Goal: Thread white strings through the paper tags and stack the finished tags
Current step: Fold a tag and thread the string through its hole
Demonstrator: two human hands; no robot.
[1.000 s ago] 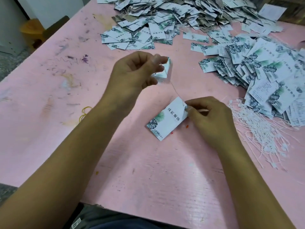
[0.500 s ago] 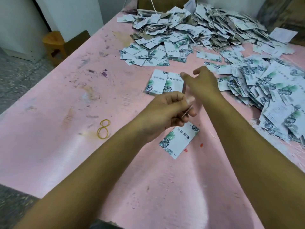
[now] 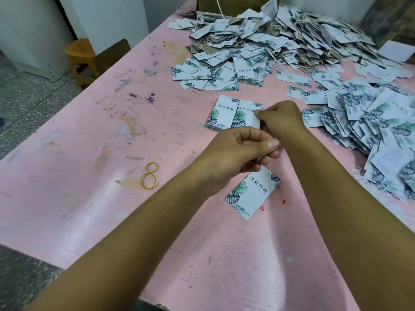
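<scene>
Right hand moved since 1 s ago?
Yes. The right hand moved away from the person, from the near tag to the far paper tag.

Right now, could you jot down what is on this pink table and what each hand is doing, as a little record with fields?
Surface: pink table
Left: left hand curled, thumb pinching what looks like a white string
Right: right hand pinches the held tag, which overlaps a neighbour tag
Near: loose tag lies flat just below the left hand
Piles: far heap and right heap of tags
Extra: yellow rubber band, twisted into a figure eight
</scene>
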